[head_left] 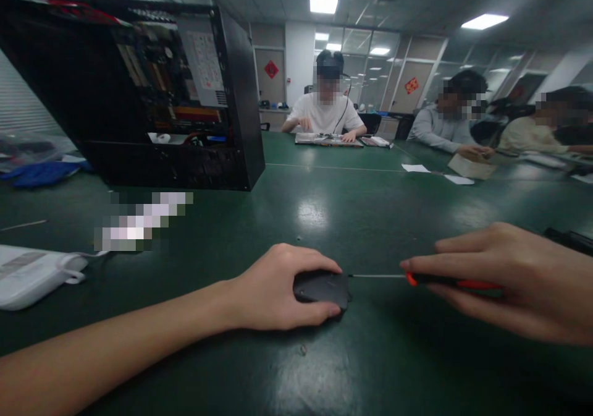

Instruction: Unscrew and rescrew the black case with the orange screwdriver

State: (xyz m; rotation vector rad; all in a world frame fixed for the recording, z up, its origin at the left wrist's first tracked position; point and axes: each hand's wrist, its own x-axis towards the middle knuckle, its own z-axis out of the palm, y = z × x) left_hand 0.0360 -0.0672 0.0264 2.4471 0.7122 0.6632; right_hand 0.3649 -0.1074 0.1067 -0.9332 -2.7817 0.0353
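Note:
On the green table, my left hand (282,289) wraps round a dark computer mouse (322,292), thumb on the near side and fingers over the far side. Its front end faces right. My right hand (504,280) grips a screwdriver by its red and black handle (477,284), the index finger stretched along it. The thin metal shaft (377,275) points left, and its dark tip meets or nearly meets the right end of the mouse. Whether the tip sits in a screw cannot be made out.
An opened black computer case (241,107) stands at the back left. White plastic device (37,274) and blue cloth-like item (41,174) lie left. Across the green table (361,218), a person (324,113) works on flat parts; two more people sit at the right. A black object (572,241) lies far right.

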